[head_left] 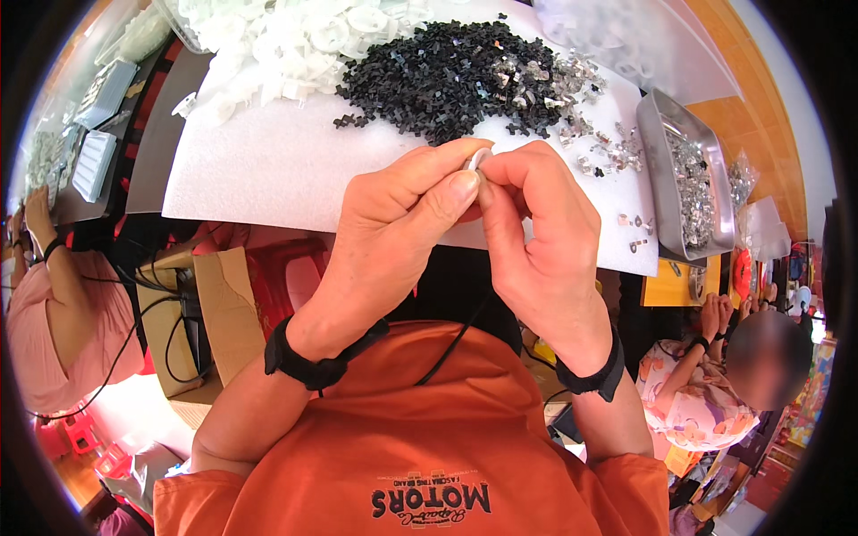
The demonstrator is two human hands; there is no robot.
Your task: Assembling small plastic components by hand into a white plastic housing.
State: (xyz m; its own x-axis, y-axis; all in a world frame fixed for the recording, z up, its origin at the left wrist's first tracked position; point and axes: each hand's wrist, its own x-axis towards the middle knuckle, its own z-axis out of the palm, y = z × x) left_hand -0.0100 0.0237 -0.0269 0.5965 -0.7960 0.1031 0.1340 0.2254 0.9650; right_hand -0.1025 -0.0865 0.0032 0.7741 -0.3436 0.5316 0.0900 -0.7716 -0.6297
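My left hand (398,198) pinches a small white round plastic piece (479,159) between thumb and forefinger, over the near part of the foam-covered table. From the other side my right hand (550,237) closes its thumb and fingertips on the same piece; whether a smaller part sits in those fingertips is hidden. Just beyond the hands lies a heap of small black clip-like parts (420,80). Shiny little metal parts (617,150) are scattered at its right side. Translucent white plastic pieces (290,45) form another pile at the far left.
White foam sheet (259,170) covers the table. A metal tray (651,134) of small metal parts stands at the right edge. An open cardboard box (228,295) and a red stool (290,268) are below at left. Other people sit on both sides, including one in pink (76,330).
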